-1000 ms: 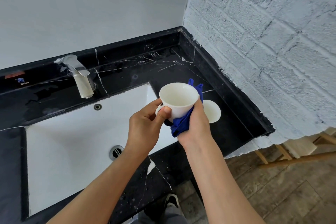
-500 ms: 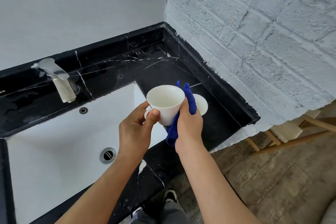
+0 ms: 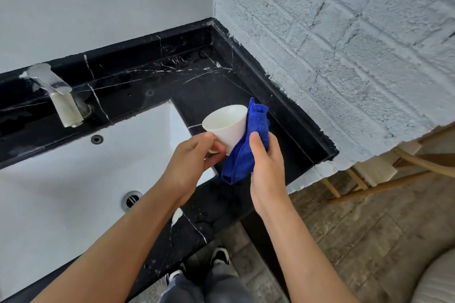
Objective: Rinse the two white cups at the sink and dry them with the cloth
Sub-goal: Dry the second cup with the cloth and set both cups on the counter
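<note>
Step in hand, by judgement: drying. No water runs from the tap [image 3: 59, 98] at the left of the frame, and the cup [image 3: 227, 125] is held at centre frame, above the right edge of the sink [image 3: 73, 174] and the black desk [image 3: 214, 86].

Left hand [image 3: 190, 167]: closed in a pinch on the cup's handle, which the fingers largely hide. Right hand [image 3: 264, 167]: closed around the blue cloth [image 3: 246, 150], thumb on top, pressing it against the cup's right outer wall. The cloth hangs folded below the hand and rises past the rim at the cup's upper right.

Orientation: the cup is tilted, mouth facing the upper left of the frame, base toward the lower right. Its long axis runs along that diagonal.

The second cup is not visible in this view; its position cannot be stated.

Next move, by judgement: turning the cup by its handle so the cloth covers the remaining wall, then the inside.
</note>
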